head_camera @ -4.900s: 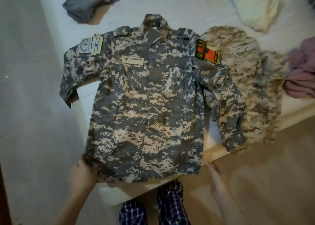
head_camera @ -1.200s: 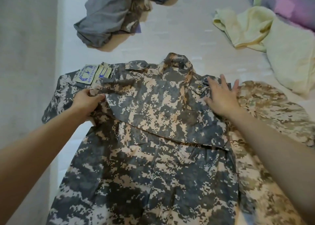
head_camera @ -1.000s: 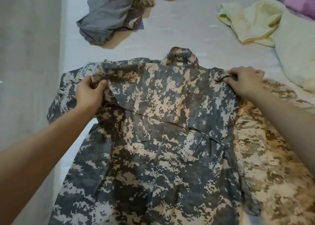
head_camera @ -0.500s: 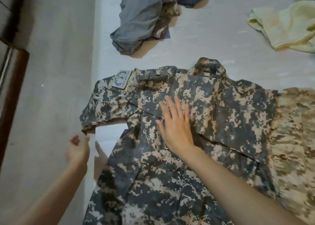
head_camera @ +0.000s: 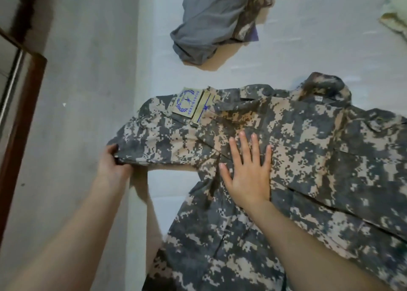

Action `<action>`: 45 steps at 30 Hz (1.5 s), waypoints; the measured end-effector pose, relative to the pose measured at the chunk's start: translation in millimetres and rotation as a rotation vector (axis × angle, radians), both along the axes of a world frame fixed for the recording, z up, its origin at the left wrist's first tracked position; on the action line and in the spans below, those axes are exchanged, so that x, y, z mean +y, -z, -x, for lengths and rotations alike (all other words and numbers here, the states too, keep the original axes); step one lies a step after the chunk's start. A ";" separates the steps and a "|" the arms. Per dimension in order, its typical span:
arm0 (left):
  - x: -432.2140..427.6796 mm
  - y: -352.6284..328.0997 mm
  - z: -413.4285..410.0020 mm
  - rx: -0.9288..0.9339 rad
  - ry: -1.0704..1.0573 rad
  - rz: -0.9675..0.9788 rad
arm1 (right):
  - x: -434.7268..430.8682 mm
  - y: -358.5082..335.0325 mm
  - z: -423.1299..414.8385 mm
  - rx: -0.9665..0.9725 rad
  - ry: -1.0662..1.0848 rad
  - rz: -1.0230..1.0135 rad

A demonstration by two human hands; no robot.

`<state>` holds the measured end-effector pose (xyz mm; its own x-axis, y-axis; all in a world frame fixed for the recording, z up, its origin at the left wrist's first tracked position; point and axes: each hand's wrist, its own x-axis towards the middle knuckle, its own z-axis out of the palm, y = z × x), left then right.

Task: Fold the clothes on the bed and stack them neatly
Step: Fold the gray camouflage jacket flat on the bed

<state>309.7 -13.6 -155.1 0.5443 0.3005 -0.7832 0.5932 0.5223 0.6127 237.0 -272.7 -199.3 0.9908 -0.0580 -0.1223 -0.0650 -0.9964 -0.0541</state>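
Observation:
A grey and tan digital-camouflage jacket point(head_camera: 308, 158) lies flat on the white bed point(head_camera: 275, 55), collar away from me. One sleeve is folded across its chest. The other sleeve point(head_camera: 154, 141), with two shoulder patches, stretches out to the left over the bed's edge. My left hand point(head_camera: 112, 165) grips the cuff end of that sleeve. My right hand point(head_camera: 246, 169) lies flat with spread fingers on the jacket near the armpit, pressing it down.
A crumpled grey garment point(head_camera: 211, 24) lies further up the bed. A pale yellow cloth point(head_camera: 394, 19) shows at the top right edge. The grey floor point(head_camera: 83, 92) runs along the bed's left side, with a dark wooden frame point(head_camera: 19, 119) at the far left.
My left hand has moved up from beside the bed and taken hold of the left sleeve's cuff. My right hand stays flat on the jacket. The view has shifted left.

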 end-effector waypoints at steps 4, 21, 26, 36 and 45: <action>22.2 -43.5 -18.3 -0.073 -0.021 -0.234 | -0.1 -1.5 0.5 0.046 0.010 -0.010; -294.2 -35.0 120.0 -0.787 2.187 -1.191 | -238.9 -119.9 107.2 -0.135 1.364 -2.171; -268.2 -51.5 105.2 -0.947 1.736 -1.272 | -259.3 -131.1 87.0 0.214 1.201 -1.313; -203.2 -48.0 52.2 -0.309 1.112 -0.992 | -308.8 -125.2 93.4 0.113 1.162 -1.207; -168.2 -38.3 48.0 -0.065 0.997 -0.764 | -263.9 -102.4 100.2 0.086 1.339 -1.385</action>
